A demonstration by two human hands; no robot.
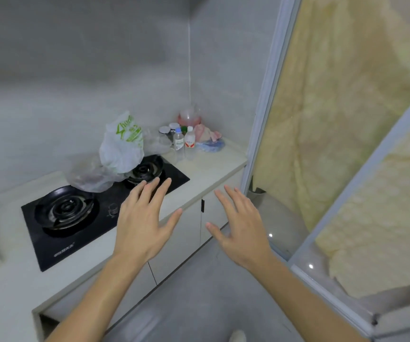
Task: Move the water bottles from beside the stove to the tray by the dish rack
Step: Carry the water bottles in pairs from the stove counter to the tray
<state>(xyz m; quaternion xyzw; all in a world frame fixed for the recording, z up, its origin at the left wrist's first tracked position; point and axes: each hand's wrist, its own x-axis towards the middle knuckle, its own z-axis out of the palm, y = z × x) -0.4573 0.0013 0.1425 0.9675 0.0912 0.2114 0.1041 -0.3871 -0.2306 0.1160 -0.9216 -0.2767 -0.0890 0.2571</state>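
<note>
Since both hands, left hand [141, 222] and right hand [242, 227], reach with fingers spread and empty, grabbing one crowded water bottle [178, 141] could topple its neighbour [189, 142].

place: home kitchen | evidence: gas stove [100, 208], tiled counter [211, 164], cabinets [181, 233]

Black stove [93, 213]; white bag [122, 146], green print; clear bottles [184, 143], red-white label; pale countertop [213, 164].
</note>
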